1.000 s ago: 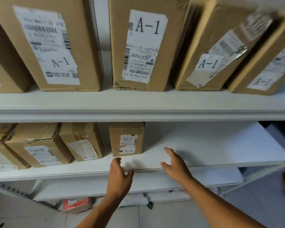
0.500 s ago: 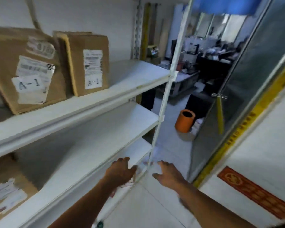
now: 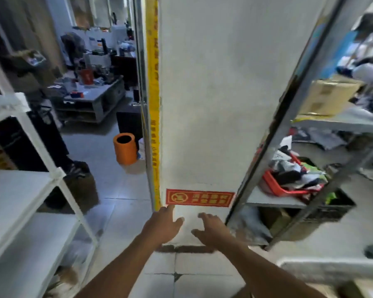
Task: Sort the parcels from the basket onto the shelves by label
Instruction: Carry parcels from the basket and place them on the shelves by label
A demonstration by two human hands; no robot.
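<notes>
Basket: red basket point(image 3: 274, 186) sits low on the grey rack point(image 3: 274, 201) at far right, heaped with dark and white bundles, too blurred to read any label.
Parcels: one brown box point(image 3: 329, 97) stands on the rack's upper level; nothing is in either hand.
Left hand: left hand point(image 3: 163, 225) is out in front, palm down, fingers spread and relaxed, holding nothing, seen against the foot of the wall point(image 3: 213, 93).
Right hand: right hand point(image 3: 211, 230) is just beside it, apart from it, fingers loose and a little bent, also holding nothing.
Shelves: white shelves point(image 3: 17, 190) run down the left edge, and the boards in view are bare.
Wall: white pillar dead ahead, with a red sign point(image 3: 199, 197) low on it just above the fingertips, and a yellow strip point(image 3: 153, 104) down its left corner.
Floor: pale tiles under both arms, with a dark crack where they meet the wall.
Beyond: orange bin point(image 3: 125, 150) stands on the floor through the opening at left, near the strip; behind it a grey table point(image 3: 95, 100) is piled with clutter.
Black crate: black crate point(image 3: 332, 209) sits under the rack's lower level, right of the basket.
</notes>
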